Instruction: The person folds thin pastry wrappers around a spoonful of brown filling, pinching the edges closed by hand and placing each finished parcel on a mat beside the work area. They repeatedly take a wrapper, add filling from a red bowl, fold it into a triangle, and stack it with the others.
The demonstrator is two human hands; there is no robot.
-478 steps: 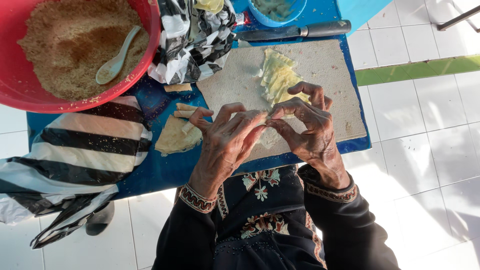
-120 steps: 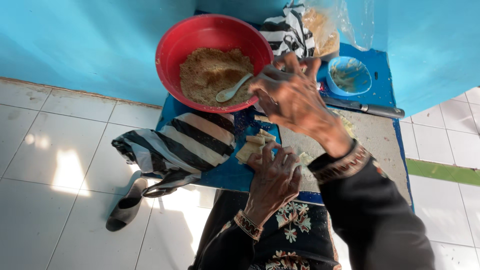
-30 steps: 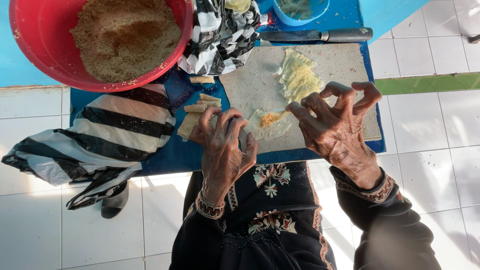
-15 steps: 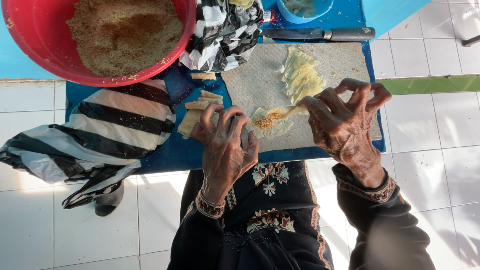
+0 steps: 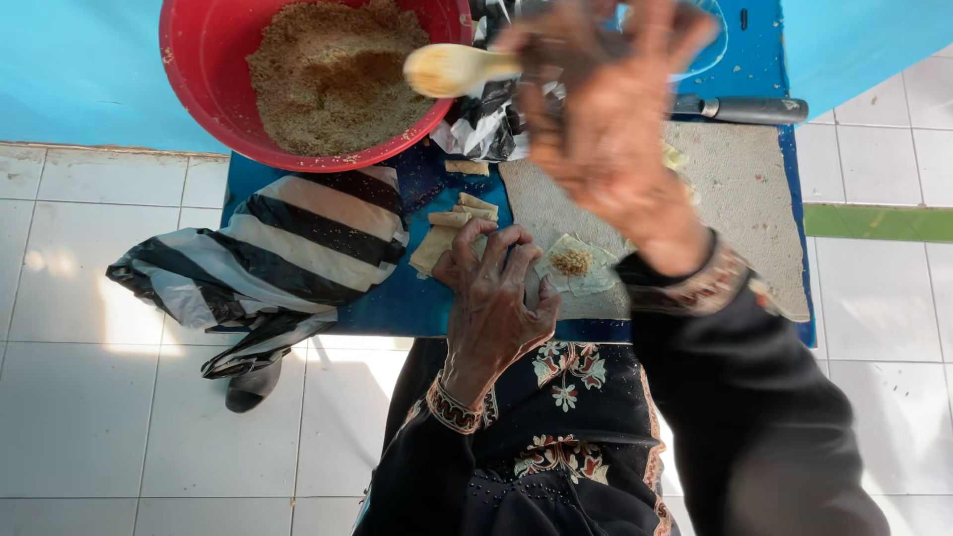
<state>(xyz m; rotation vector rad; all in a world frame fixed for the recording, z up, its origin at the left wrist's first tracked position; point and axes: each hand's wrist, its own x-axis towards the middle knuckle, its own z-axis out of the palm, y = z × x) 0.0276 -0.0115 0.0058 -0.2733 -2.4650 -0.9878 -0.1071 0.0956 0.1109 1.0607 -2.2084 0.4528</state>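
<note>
Nearest the camera: dark embroidered clothing of the seated person, both sleeves with patterned cuffs. Left hand (image 5: 493, 303) rests palm down at the near edge of the blue table (image 5: 392, 308), fingers spread and bent, tips touching the near left corner of the cutting board (image 5: 740, 203); it grips nothing that I can see. Just right of it, on the board, lies a pale square wrapper (image 5: 584, 270) with a small mound of brown crumbly filling (image 5: 570, 262) at its centre, wrapper open and unfolded. Left of the fingers, a few folded parcels (image 5: 452, 226) lie stacked on the table. Further left, a black-and-white striped plastic bag (image 5: 288, 248) drapes over the table edge toward the tiled floor. Right hand (image 5: 596, 99) is raised and blurred, closed around the handle of a pale spoon (image 5: 452, 67), bowl pointing left over the rim of the red bowl (image 5: 213, 74) holding the crumbly mix (image 5: 333, 74). Far right: a knife (image 5: 740, 107) along the board's far edge. Risks, as judgement: filling may scatter if the wrapper shifts unpinned; the spoon may drip crumbs over the table; the hanging bag could slide off.
</note>
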